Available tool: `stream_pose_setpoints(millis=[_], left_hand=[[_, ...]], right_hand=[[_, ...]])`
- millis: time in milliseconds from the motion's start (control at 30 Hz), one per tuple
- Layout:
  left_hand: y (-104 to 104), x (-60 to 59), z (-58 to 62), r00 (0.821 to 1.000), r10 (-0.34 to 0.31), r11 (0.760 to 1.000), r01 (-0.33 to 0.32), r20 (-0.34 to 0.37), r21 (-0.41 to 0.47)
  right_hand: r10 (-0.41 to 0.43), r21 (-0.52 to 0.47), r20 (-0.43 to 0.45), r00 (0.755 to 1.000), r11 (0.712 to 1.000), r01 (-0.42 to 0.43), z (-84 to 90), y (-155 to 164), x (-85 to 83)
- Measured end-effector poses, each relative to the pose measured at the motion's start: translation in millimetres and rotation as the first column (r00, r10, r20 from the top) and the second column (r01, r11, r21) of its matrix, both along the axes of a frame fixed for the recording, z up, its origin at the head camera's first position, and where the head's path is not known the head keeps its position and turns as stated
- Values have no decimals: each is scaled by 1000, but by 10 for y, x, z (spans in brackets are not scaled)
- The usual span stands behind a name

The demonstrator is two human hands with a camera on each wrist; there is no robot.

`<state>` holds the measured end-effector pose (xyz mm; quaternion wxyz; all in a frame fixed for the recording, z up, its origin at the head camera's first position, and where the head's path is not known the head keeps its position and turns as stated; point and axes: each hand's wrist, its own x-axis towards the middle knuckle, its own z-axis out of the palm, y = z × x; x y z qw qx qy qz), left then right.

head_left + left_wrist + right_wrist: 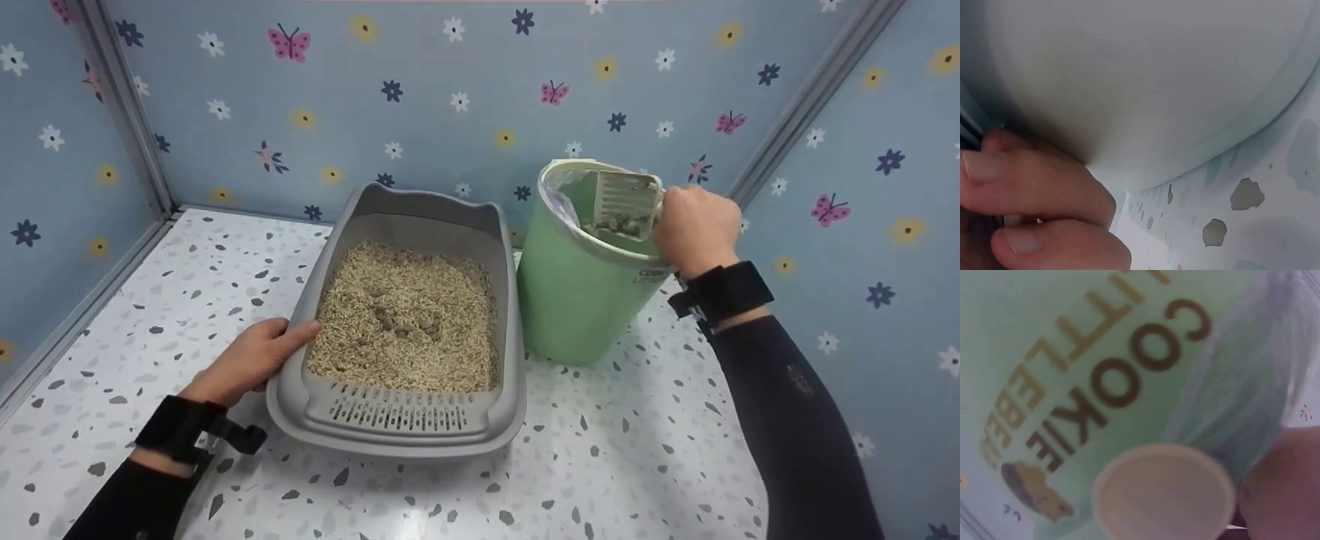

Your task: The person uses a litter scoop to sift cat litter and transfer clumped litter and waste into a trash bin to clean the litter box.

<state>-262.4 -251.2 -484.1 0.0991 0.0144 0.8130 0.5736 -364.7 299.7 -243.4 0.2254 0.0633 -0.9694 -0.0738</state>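
A grey litter box holds tan granular litter with several darker clumps near its middle. At its left side my left hand grips the rim, thumb over the edge; the left wrist view shows curled fingers against the box's outer wall. My right hand holds a pale slotted litter scoop, tilted inside the mouth of a green bin. Dark clumps lie at the scoop's lower edge. In the right wrist view, the round handle end covers part of the bin.
A clear plastic liner lines the bin's rim. The bin stands close against the litter box's right side. Behind both rises a blue flowered wall, with side panels left and right. The tabletop is white with grey specks.
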Motion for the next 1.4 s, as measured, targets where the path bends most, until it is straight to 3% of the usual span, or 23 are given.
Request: stream_pose_setpoints(millis=[133, 333, 467, 567, 800, 967, 1167, 1400], left_hand=[[3, 8, 2, 1000, 3, 1000, -3, -1, 5], [1, 2, -4, 1000, 3, 1000, -3, -2, 5], [-1, 6, -8, 1000, 6, 1000, -6, -2, 4], [1, 14, -10, 1000, 6, 1000, -6, 0, 8], [4, 6, -3, 1000, -1, 1000, 1, -6, -12], [-3, -6, 10, 1000, -6, 1000, 6, -8, -21], [-3, -17, -7, 1000, -3, 1000, 3, -2, 0], [3, -2, -9, 1000, -2, 1000, 2, -11, -5]], right_hand=[[6, 162, -116, 993, 987, 13, -58, 7, -15], [110, 322, -256, 960, 946, -22, -116, 14, -33], [163, 373, -280, 946, 926, -49, -134, 1, -34], [162, 371, -265, 950, 927, -54, -137, -14, -33], [83, 164, -223, 971, 985, -46, -108, -17, 8], [53, 19, -231, 971, 999, -50, 11, -84, 161], [133, -154, -234, 963, 973, -172, 157, -301, 388], [253, -257, -120, 960, 926, -276, 168, -648, 586]])
